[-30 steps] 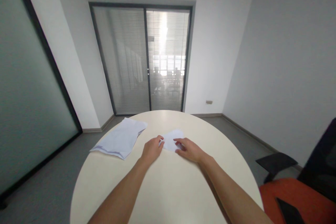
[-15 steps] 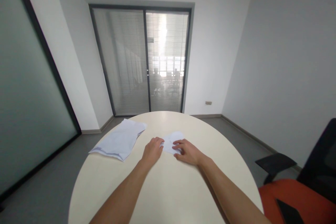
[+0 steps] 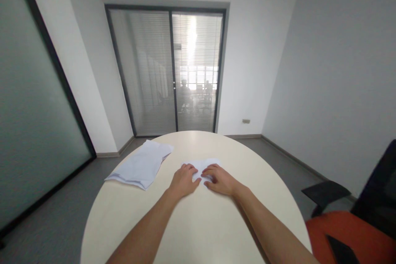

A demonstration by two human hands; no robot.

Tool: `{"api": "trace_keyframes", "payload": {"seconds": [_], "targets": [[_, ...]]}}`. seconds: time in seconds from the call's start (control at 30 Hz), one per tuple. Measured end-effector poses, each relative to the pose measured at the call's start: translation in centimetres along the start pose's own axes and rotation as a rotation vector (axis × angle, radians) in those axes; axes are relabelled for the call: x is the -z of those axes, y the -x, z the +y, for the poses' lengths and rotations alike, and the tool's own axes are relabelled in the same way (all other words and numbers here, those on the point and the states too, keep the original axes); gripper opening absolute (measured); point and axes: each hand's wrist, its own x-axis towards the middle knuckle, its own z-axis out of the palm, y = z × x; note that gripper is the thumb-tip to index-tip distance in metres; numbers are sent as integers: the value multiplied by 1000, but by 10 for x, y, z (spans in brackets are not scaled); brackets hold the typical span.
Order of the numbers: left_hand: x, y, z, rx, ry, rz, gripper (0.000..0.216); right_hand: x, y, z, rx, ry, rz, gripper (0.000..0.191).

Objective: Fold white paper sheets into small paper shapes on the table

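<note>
A small folded piece of white paper (image 3: 201, 162) lies on the round cream table (image 3: 213, 222), in front of me and under my two hands. My left hand (image 3: 185, 179) holds its left part, the fingers curled over it and the thumb pointing right. My right hand (image 3: 218, 179) holds its right part with bent fingers, the thumb near the close edge. The two hands nearly meet over the middle of the paper and hide much of its near side. The exact folds are too small to make out.
A stack of larger white sheets (image 3: 140, 165) lies at the table's left side, its near corner at the edge. Right of the table stands a chair with an orange seat (image 3: 355, 235) and a black armrest (image 3: 326, 193). Beyond are glazed panels with blinds (image 3: 148, 74).
My left hand has shifted right, closer to my right hand, with its thumb now further inward. The paper lies differently, showing a wider, straighter far edge. My right hand has barely moved.
</note>
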Motion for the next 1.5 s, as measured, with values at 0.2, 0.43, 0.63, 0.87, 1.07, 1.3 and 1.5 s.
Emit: {"api": "trace_keyframes", "payload": {"seconds": [0.2, 0.43, 0.63, 0.87, 1.07, 1.3, 1.5], "targets": [[-1, 2, 2, -37, 10, -19, 43, -10, 3, 11, -78, 46, -25, 56], [-10, -4, -14, 91, -55, -7, 43, -6, 6, 12, -101, 27, -59, 56], [-8, -7, -32, 272, -138, 48, 41, -3, 10, 14, -108, 27, -84, 56], [-8, -5, -10, 1, 16, 89, 39, -8, 5, 10, -163, 99, -45, 56], [-9, -1, 9, -56, 15, -32, 40, -12, 0, 9, -151, 59, -21, 57], [-8, 0, 9, -25, -14, -8, 42, -8, 2, 18, -148, 10, -89, 58], [-11, 0, 8, -23, -10, 35, 40, -2, 8, 35, -223, 53, -66, 52]]}}
